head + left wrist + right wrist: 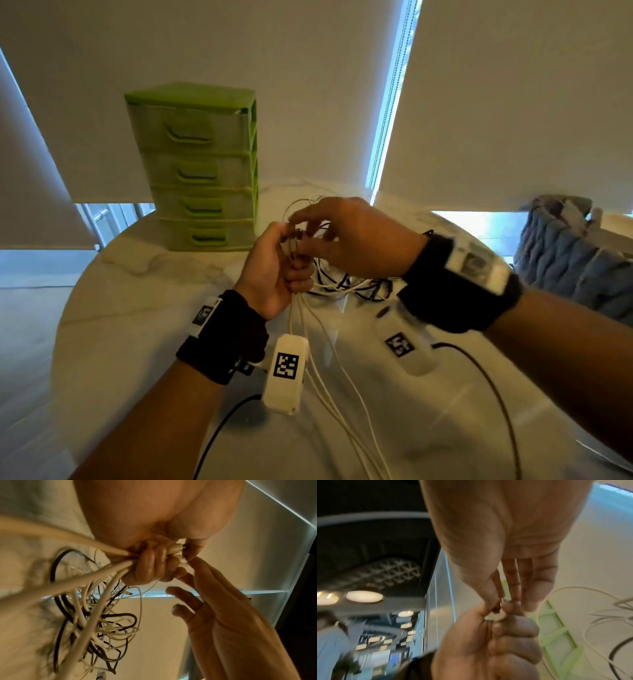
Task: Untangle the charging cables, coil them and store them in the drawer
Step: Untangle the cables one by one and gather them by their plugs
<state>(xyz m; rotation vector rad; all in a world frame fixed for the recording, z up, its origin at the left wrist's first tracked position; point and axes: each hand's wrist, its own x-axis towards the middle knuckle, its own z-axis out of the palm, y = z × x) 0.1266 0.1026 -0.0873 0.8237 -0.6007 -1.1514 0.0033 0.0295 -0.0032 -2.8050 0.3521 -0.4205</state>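
1. Plainly, the left hand [274, 270] is a closed fist around a bunch of thin white charging cables [96, 574], with their rounded plug ends [176, 549] sticking out above the curled fingers [154, 563].
2. The right hand [356, 236] reaches over with fingers mostly straight; its thumb and fingertips [515, 599] meet at the plug ends, though whether they pinch one I cannot tell.
3. Below the fist the white strands hang toward the person, while a loose tangle of white and black cables [96, 622] lies on the pale marbled round table [144, 308].
4. The green plastic four-drawer cabinet [202, 168] stands just behind the hands, all drawers closed.
5. These cords look light, limp and smooth, so they likely slip and snag on each other; the stiff plug is probably the best grip, drawing one strand out gently rather than tugging the knot tighter.
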